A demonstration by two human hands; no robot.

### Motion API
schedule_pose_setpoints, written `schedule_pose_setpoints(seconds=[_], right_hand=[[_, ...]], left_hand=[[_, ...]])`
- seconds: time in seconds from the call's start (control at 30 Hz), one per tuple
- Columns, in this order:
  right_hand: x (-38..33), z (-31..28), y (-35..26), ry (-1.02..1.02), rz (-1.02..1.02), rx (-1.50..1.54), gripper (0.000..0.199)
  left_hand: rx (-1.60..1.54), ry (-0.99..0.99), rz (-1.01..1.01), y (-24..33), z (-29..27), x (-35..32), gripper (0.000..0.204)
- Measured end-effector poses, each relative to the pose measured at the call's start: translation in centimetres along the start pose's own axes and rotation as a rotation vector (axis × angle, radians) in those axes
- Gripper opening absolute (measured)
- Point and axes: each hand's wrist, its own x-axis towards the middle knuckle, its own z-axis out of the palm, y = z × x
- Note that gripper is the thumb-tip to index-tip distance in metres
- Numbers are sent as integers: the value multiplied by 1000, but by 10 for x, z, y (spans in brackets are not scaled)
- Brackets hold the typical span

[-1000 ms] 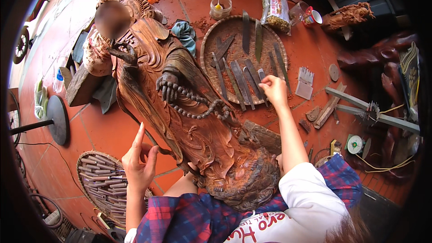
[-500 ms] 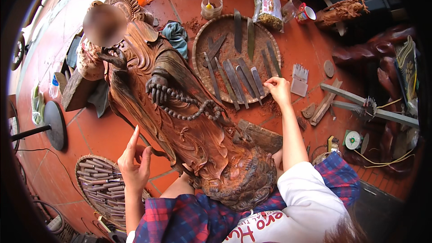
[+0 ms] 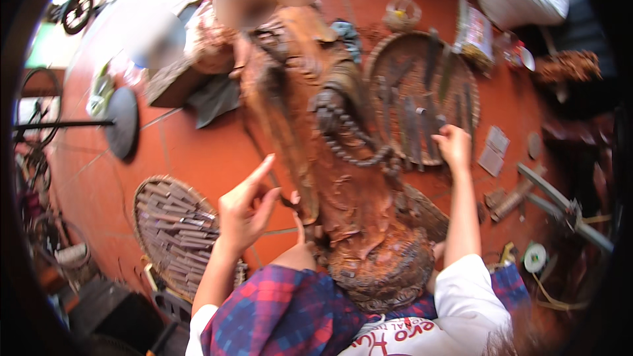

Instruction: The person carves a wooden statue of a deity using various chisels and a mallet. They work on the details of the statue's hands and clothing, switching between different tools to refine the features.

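Observation:
A carved wooden statue point(image 3: 336, 204) of a robed figure with a string of round beads lies between my legs. Its base is nearest me and its upper end points away. To its left hovers my left hand point(image 3: 245, 211), index finger stretched out and thumb apart, holding nothing. My right hand point(image 3: 455, 146) is closed in a pinch at the near rim of a round woven tray point(image 3: 371, 92). Several flat, file-like metal blades point(image 3: 410, 128) lie in that tray, close to my fingertips. Blur hides what the pinch holds, if anything.
An oval basket point(image 3: 140, 214) packed with chisel-like tools sits at lower left. Beyond it stands a round black base with a pole point(image 3: 123, 122). A pale flat case point(image 3: 493, 150), metal bars point(image 3: 544, 188) and a scale point(image 3: 535, 258) are at right. A filled plastic bag point(image 3: 475, 36) lies behind the tray.
My view has swung left, so everything sits further right and the picture is blurred. My right hand stays pinched by the tray's rim; my left hand stays open beside the statue.

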Motion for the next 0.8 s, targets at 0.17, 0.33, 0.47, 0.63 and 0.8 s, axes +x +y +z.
schedule_pose_setpoints(seconds=[0.17,0.33,0.47,0.63,0.8], right_hand=[[-29,-78,-80,17,-92,737,9],[-58,-137,-151,25,-404,998,14],[-73,-150,-161,-88,-498,1120,31],[-74,-139,-143,-82,-617,992,55],[-69,-137,-114,14,-209,1015,13]], left_hand=[[3,13,144,6,-7,2,49],[-43,59,290,23,-6,12,42],[-52,50,356,26,-5,16,40],[-50,38,337,16,-4,12,38],[-47,38,277,13,-5,9,38]])
